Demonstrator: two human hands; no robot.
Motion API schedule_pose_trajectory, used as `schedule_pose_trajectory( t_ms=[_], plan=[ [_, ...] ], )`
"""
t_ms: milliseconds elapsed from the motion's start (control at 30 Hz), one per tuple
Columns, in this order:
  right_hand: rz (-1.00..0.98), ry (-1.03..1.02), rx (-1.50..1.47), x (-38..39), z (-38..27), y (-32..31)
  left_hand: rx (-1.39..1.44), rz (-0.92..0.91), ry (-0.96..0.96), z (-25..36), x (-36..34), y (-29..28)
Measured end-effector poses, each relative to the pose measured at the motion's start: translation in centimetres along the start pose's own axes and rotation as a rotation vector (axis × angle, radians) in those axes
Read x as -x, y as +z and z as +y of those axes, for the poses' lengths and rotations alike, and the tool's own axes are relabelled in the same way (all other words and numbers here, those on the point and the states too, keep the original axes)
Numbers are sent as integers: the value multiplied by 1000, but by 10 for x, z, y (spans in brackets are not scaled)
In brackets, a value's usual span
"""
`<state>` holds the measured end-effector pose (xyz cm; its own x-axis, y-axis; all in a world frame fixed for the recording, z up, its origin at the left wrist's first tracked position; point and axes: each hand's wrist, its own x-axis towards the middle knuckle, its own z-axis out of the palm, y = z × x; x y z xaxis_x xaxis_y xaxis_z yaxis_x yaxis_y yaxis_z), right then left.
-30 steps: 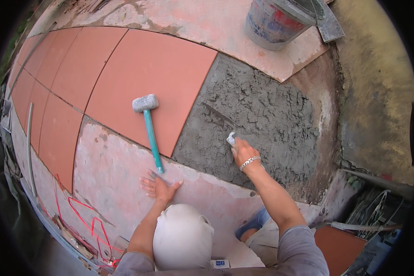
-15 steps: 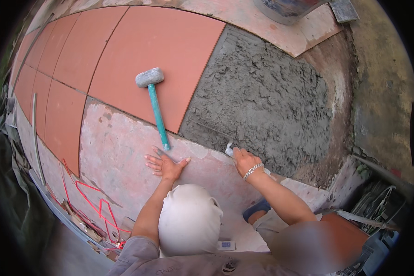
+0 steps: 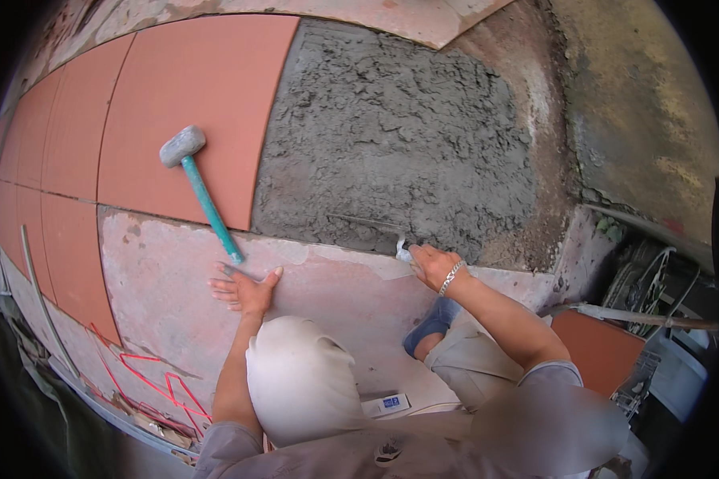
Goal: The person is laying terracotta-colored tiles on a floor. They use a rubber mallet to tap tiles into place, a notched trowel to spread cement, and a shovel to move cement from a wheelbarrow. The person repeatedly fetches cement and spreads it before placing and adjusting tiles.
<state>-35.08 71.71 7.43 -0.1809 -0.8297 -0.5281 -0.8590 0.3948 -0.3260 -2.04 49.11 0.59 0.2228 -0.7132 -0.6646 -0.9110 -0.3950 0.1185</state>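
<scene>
My right hand [image 3: 437, 266], with a silver bracelet at its wrist, is closed round the pale handle of a trowel [image 3: 364, 223]. The thin blade lies on the grey wet mortar [image 3: 391, 136], close to its near edge; much of the blade blends into the mortar. My left hand [image 3: 246, 292] rests on the pinkish floor with its fingers spread, holding nothing. Just beyond its fingers is the handle end of a mallet [image 3: 208, 199] with a grey head and a turquoise handle. The mallet lies mostly on a large terracotta tile [image 3: 192, 104] that borders the mortar.
More terracotta tiles [image 3: 68, 247] continue to the left. Red strap [image 3: 148, 359] lies loose at the lower left, near a thin strip [image 3: 44, 295]. A loose tile [image 3: 595, 347] and clutter stand at the lower right. Rough concrete [image 3: 647, 120] lies beyond the mortar's right side.
The view has swung to the right. My right hand has drawn the trowel rightward along the mortar's near edge. My left hand stays by the mallet handle.
</scene>
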Motion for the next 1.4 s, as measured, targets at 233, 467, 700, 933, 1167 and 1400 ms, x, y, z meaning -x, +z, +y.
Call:
schedule_pose_trajectory(
  t_ms=[233, 467, 700, 933, 1167, 1400],
  plan=[
    [-90, 409, -223, 43, -7, 21, 4, 35, 13, -7, -5, 8],
    [37, 713, -273, 82, 51, 34, -29, 46, 0, -7, -6, 9],
    [182, 854, -327, 119, 94, 61, -47, 59, 34, -15, -11, 13],
    [224, 1009, -265, 125, 116, 56, -106, 52, 2, -12, -12, 11],
    [599, 952, -200, 123, 111, -15, -105, 44, 7, -29, -29, 18],
    [514, 1011, -145, 165, 167, -32, -278, 157, -10, -24, -37, 26]
  ],
)
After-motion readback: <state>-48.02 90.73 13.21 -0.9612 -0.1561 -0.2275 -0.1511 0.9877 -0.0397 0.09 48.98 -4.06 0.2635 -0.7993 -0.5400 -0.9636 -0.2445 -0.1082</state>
